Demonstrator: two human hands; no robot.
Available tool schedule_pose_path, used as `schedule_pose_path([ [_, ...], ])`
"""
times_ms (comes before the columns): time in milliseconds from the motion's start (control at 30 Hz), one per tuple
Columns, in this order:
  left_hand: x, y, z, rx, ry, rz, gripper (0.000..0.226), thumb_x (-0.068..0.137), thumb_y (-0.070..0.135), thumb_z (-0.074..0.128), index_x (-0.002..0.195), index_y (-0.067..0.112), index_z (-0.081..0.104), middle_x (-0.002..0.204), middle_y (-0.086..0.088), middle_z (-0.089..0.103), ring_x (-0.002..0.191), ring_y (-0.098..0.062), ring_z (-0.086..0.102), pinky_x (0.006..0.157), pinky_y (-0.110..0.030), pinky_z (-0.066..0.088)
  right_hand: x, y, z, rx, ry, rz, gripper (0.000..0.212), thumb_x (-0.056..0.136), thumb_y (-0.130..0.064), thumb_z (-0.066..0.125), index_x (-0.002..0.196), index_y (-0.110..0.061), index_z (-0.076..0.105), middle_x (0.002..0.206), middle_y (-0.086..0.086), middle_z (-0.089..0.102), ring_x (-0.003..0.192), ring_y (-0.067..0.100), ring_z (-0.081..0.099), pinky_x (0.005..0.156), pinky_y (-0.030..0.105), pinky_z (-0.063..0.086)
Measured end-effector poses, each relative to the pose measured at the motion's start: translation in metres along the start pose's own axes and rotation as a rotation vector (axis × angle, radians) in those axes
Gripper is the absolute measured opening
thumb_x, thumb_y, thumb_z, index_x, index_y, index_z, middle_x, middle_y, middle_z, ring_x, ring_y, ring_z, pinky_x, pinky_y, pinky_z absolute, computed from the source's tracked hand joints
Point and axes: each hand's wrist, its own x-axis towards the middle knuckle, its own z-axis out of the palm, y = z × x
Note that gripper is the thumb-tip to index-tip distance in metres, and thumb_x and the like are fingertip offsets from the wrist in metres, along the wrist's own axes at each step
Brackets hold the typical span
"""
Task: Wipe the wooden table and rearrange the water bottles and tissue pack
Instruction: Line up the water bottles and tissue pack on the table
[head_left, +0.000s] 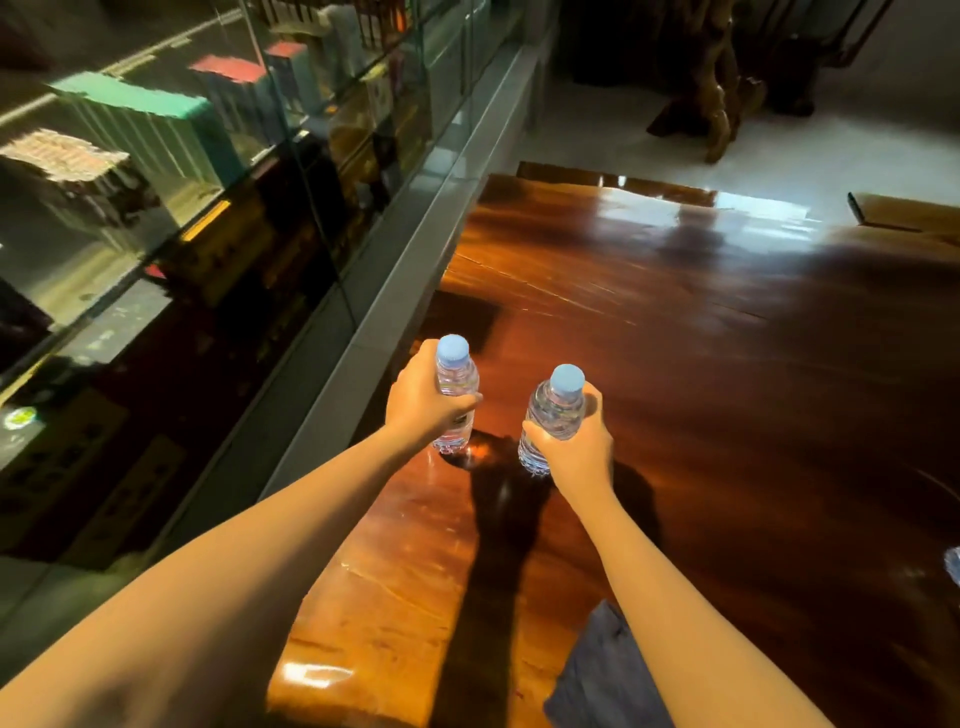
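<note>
dark cloth (602, 675) lies at the near edge of the desk (675, 338), just right of the right forearm. left hand (421, 405) has its grip wrapped round the left bottle (457, 395), right hand (576, 447) round the right bottle (550, 415), both upright, near the desk's left edge, bases at or just above the glossy wood; no tissue pack in view. risk, as i judge it: thin bottles may tip if set down crooked on the slick top, or get nudged off the left edge.

Head camera looks steeply down, close over the wooden table (675, 364).
</note>
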Motion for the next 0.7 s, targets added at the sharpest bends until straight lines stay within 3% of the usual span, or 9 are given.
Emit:
schedule_pose_path([
  [333, 0.016, -0.025, -0.019, -0.001, -0.055, -0.011, 0.060, 0.064, 0.023, 0.081, 0.114, 0.017, 0.049, 0.106, -0.006, 0.065, 0.091, -0.024, 0.063, 0.083, -0.041, 0.053, 0.006, -0.006, 0.032, -0.077, 0.007, 0.015, 0.076, 0.068, -0.025, 0.081, 0.129, -0.030, 0.038, 0.122, 0.001, 0.059, 0.096, 0.011, 0.052, 0.081, 0.025, 0.042],
  [600, 0.026, -0.031, -0.012, -0.028, -0.064, 0.013, 0.059, 0.065, 0.022, 0.080, 0.114, 0.017, 0.047, 0.099, 0.002, 0.060, 0.087, -0.017, 0.059, 0.076, -0.031, 0.049, 0.009, 0.000, 0.022, -0.113, -0.032, 0.018, 0.073, 0.067, -0.029, 0.080, 0.125, -0.030, 0.036, 0.117, 0.003, 0.061, 0.104, 0.024, 0.062, 0.090, 0.042, 0.053],
  [700, 0.026, -0.034, -0.010, -0.031, -0.068, 0.009, 0.058, 0.065, 0.023, 0.080, 0.112, 0.020, 0.046, 0.097, 0.004, 0.059, 0.084, -0.015, 0.059, 0.066, -0.018, 0.044, 0.008, 0.001, 0.021, -0.142, -0.047, -0.018, 0.076, 0.068, -0.032, 0.080, 0.128, -0.029, 0.034, 0.121, 0.004, 0.059, 0.107, 0.024, 0.060, 0.090, 0.041, 0.053],
])
